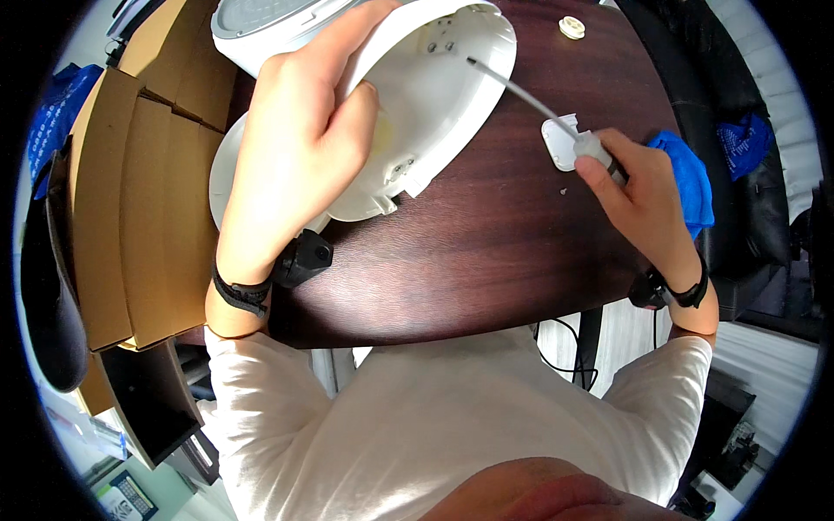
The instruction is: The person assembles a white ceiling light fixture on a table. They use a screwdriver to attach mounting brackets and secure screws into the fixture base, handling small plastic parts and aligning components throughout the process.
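Observation:
My left hand [304,139] grips the rim of a white, curved plastic shell [452,100] and holds it tilted, its hollow inside facing right. Screw holes show near the shell's upper edge and near its lower tab. In my right hand [638,187] is a screwdriver [530,97] with a pale and dark handle. Its dark tip points up and left, in front of the shell near the upper holes; whether it touches the shell I cannot tell. Behind the handle a small white plastic cover [556,146] lies on the table, with a tiny screw [563,191] nearby.
A white container with a grey top [278,19] stands at the far left of the dark wood table [434,278]. Cardboard boxes [165,226] line the left side. A cream round part [571,28] lies far off. Blue cloth [691,182] sits at the right edge.

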Motion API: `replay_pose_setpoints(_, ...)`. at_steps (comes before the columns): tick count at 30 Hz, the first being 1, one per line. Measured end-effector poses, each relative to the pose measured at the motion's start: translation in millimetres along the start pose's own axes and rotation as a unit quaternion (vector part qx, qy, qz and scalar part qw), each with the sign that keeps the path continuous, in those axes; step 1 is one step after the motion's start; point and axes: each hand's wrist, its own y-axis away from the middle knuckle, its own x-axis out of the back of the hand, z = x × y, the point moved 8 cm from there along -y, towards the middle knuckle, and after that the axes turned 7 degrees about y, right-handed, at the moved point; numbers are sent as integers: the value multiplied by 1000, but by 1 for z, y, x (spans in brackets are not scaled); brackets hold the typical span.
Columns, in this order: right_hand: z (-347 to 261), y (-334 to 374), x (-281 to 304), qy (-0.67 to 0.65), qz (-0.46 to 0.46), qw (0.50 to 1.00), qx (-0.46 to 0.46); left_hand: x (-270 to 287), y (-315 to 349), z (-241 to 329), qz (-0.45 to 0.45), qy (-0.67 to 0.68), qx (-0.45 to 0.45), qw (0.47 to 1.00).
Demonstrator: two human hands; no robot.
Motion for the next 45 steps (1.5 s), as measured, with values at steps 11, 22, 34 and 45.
replay_pose_setpoints(11,-7,-13,9,98,74,991,59,1,-1,-3,-11,-2,13,1000)
replay_pose_setpoints(22,8,-23,-1,-77,-31,996,22,-1,-1,1,-29,2,6,1000)
replay_pose_setpoints(34,-21,14,-62,-636,-328,661,-228,-5,1,29,-12,-26,-6,1000)
replay_pose_setpoints(45,6,1,-22,-183,-108,977,-20,1,-2,-5,-8,-9,0,1000)
